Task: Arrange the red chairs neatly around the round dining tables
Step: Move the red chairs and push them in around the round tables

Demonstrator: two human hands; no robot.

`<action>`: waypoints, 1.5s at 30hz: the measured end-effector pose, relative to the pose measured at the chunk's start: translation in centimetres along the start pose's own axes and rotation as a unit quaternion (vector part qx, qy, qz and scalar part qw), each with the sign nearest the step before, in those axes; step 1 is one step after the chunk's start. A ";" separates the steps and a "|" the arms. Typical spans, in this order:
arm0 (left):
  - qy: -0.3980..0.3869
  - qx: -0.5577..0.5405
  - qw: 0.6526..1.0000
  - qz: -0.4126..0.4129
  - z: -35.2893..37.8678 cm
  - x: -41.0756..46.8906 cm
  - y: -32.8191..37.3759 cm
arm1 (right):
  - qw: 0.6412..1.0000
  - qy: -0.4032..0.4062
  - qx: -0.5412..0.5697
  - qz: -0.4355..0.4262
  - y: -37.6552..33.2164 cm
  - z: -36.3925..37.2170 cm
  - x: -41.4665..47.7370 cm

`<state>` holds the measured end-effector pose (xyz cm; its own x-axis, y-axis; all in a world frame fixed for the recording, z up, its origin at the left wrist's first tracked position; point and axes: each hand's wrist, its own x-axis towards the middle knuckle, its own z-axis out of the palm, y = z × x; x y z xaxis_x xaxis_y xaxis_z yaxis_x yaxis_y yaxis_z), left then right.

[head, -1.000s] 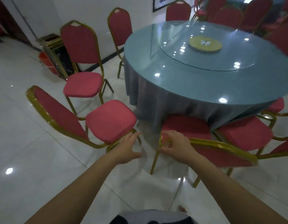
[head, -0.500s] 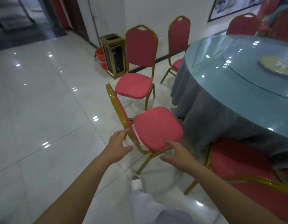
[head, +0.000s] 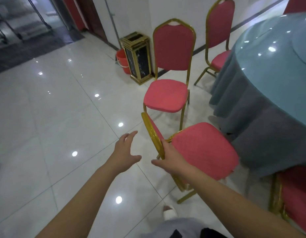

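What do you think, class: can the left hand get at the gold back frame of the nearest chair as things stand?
Probably yes. The left hand is open beside the gold back frame, nothing between them; the right hand touches the frame further along, leaving its far curve free.

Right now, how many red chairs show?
4: nearest chair at the right hand, upright chair beyond, third chair against the table, fourth chair bottom right. Others may be hidden.

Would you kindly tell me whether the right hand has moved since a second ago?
Yes. The right hand left the tucked-in chair and shifted left, away from the table, onto the neighbouring chair's gold backrest.
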<state>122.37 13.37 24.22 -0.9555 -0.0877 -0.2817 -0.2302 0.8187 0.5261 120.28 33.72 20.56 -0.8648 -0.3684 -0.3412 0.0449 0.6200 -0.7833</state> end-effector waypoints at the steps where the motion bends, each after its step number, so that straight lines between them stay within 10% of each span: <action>1: -0.004 -0.004 1.000 0.004 -0.5 1.1 -0.3 | 1.000 0.006 -0.002 0.002 -0.3 0.1 1.0; 15: -0.119 0.171 0.941 0.266 -2.2 19.4 -0.7 | 0.986 0.113 0.031 0.116 -0.4 2.0 1.4; 25: -0.197 0.155 0.882 0.400 -0.2 23.0 0.3 | 0.835 0.392 -0.081 0.378 -3.5 6.6 0.6; 45: -0.277 0.185 0.834 0.441 7.9 35.0 21.1 | 0.780 0.380 -0.030 0.497 7.4 -11.8 5.2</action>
<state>85.58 32.04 19.09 -0.4678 0.8325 -0.2969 0.6869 0.5538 0.4705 110.25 44.58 19.15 -0.4654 0.8174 -0.3395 0.8779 0.3774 -0.2949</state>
